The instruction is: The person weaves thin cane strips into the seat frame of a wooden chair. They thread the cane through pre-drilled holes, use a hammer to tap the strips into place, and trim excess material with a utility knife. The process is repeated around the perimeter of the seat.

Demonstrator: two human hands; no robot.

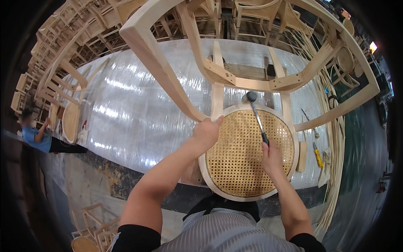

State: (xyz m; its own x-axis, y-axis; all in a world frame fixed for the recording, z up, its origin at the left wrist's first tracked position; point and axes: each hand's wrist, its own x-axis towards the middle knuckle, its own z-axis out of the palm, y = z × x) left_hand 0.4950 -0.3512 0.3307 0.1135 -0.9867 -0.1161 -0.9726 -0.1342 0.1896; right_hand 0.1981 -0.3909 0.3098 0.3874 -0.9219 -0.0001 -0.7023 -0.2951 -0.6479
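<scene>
Your left hand [206, 133] was wrapped around the chair frame [217, 98] where an upright met the round panel's rim, probably to steady it against knocks. Your right hand [273, 159] gripped the mallet [257, 117] by its dark handle, head pointing away from you; could not tell whether that head touched anything. The chair lay on the plastic-covered bench [138, 96], the panel nearest you and reaching past the near edge, likely for easy access. The sheeting presumably guarded the wood. A yellow-handled tool [318, 157] lay to the right, seemingly within reach. Chair: pale, bare-looking timber; curved rails, dark holes in corner blocks; golden, open-weave cane [239, 159] within a pale ring.
</scene>
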